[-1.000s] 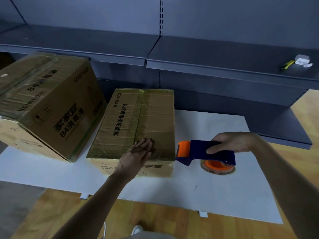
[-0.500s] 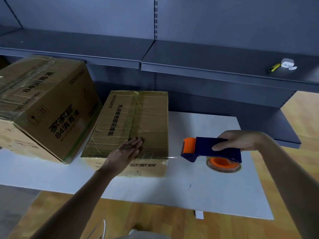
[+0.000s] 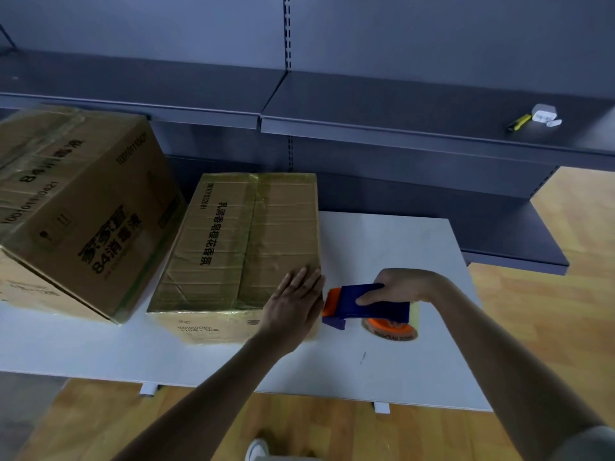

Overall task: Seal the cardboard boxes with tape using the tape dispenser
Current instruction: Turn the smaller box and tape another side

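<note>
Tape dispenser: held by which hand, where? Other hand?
Right hand grips the tape dispenser over its blue body. Left hand holds nothing, flat on the small box at its near-right corner.

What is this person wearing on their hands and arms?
No gloves: the left hand and right hand are bare, with no ring or watch showing. Both forearms are uncovered; a grey sleeve edge shows on the right arm.

Left hand [image 3: 294, 302] is lying flat, fingers straight and close together, palm pressing on the near right corner of the box [image 3: 239, 244]. Right hand [image 3: 399, 286] is gripping the dispenser [image 3: 369, 302] from above, fingers curled round its body. Both forearms are reaching in bare over the table's [image 3: 382, 371] near edge.
</note>
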Demonstrator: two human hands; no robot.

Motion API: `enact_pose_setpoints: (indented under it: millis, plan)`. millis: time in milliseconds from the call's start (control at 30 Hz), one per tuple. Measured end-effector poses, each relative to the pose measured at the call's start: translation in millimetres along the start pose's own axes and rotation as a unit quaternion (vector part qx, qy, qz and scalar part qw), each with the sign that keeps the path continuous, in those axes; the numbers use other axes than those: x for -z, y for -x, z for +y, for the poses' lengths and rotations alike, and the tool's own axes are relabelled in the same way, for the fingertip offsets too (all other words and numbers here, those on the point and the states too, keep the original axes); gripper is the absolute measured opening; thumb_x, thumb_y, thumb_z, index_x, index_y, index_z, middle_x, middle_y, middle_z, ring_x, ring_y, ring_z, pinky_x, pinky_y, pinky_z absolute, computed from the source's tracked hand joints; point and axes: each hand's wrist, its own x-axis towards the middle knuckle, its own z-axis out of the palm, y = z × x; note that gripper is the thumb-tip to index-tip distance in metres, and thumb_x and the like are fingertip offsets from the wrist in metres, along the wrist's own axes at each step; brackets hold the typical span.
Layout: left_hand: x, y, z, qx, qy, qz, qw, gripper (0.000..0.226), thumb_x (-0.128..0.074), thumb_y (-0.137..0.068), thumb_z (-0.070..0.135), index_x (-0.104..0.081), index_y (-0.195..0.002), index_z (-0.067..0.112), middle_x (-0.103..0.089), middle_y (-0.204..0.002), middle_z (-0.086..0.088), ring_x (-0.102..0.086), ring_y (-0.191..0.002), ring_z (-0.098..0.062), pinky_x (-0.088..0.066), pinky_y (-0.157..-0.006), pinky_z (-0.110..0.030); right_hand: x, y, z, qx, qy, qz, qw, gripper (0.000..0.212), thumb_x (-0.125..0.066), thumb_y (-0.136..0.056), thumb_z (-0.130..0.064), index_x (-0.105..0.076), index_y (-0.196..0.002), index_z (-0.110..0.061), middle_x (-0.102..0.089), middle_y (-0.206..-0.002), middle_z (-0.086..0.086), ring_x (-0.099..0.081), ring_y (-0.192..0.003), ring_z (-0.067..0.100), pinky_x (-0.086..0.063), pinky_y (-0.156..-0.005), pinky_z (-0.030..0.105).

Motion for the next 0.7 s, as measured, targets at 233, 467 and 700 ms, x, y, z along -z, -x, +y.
enact_pose_setpoints:
  millis: [233, 467, 700]
  plan:
    - [-2, -2, 3, 0.008, 0.017, 0.003, 1.000, 0.050, -0.017, -0.102, 0.037, -0.015, -0.149, 0.021, -0.012, -0.156, 0.006, 0.002, -0.144, -0.012, 0.005, -0.115, -0.028, 7, -5, -15, -0.017, 0.051, -0.003, 0.999, 0.037, -0.059, -0.084, -0.054, -0.058, -0.086, -0.017, -0.062, -0.074, -0.005, -0.059, -0.065, 0.008, -0.043, -0.051, 0.015]
    - [3, -2, 5, 0.022, 0.038, -0.005, 0.999, 0.049, -0.022, -0.101, 0.037, -0.021, -0.148, 0.022, -0.015, -0.156, 0.008, -0.002, -0.144, -0.011, -0.002, -0.117, -0.028, 9, -1, -22, -0.045, 0.048, -0.015, 0.998, 0.043, -0.059, -0.084, -0.053, -0.058, -0.096, -0.011, -0.062, -0.081, 0.000, -0.059, -0.072, 0.014, -0.046, -0.059, 0.020]
    - [10, -6, 22, 0.085, 0.059, 0.008, 0.995, 0.056, -0.038, -0.095, 0.047, -0.032, -0.144, 0.021, -0.027, -0.153, 0.006, -0.011, -0.144, -0.014, -0.013, -0.118, -0.032, 1, 10, -13, -0.069, 0.031, -0.004, 0.997, 0.048, -0.057, -0.084, -0.056, -0.059, -0.095, -0.009, -0.062, -0.083, 0.003, -0.057, -0.070, 0.015, -0.044, -0.059, 0.021]
